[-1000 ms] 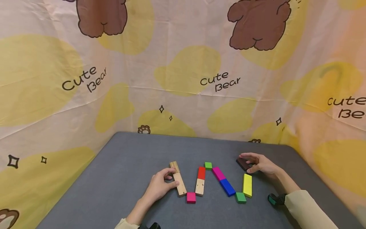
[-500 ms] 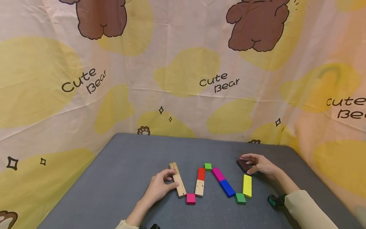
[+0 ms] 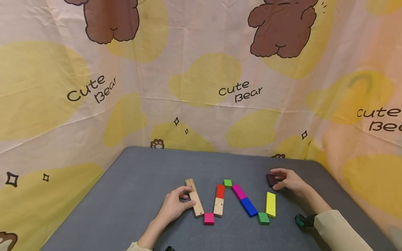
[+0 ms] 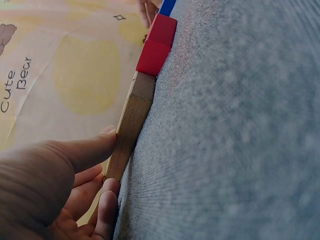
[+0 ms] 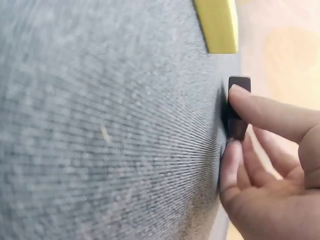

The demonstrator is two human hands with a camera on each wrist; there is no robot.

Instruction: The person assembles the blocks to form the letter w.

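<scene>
My left hand [image 3: 172,206] pinches the plain wooden blocks at the left end of a zigzag row. Its thumb is on the longer wooden block [image 3: 196,206], and the index finger reaches the shorter wooden block [image 3: 190,182] behind it. The left wrist view shows the thumb pressed to the side of a wooden block [image 4: 129,127] with fingertips at its near end. At the right, my right hand [image 3: 290,181] pinches a dark brown block [image 3: 270,180] between thumb and fingers. In the right wrist view this dark block [image 5: 243,83] is close over the table, partly hidden by the thumb.
The row continues with pink [image 3: 209,219], knotted wooden [image 3: 218,207], red [image 3: 220,191], light green [image 3: 228,183], magenta [image 3: 239,192], blue [image 3: 249,207], green [image 3: 263,218] and yellow [image 3: 270,205] blocks. All lie on a grey table [image 3: 150,167], with a bear-print cloth [image 3: 201,115] behind.
My right hand has moved slightly right with the dark brown block, which has turned and now stands farther right, behind the yellow block. My left hand and the row stay as they were.
</scene>
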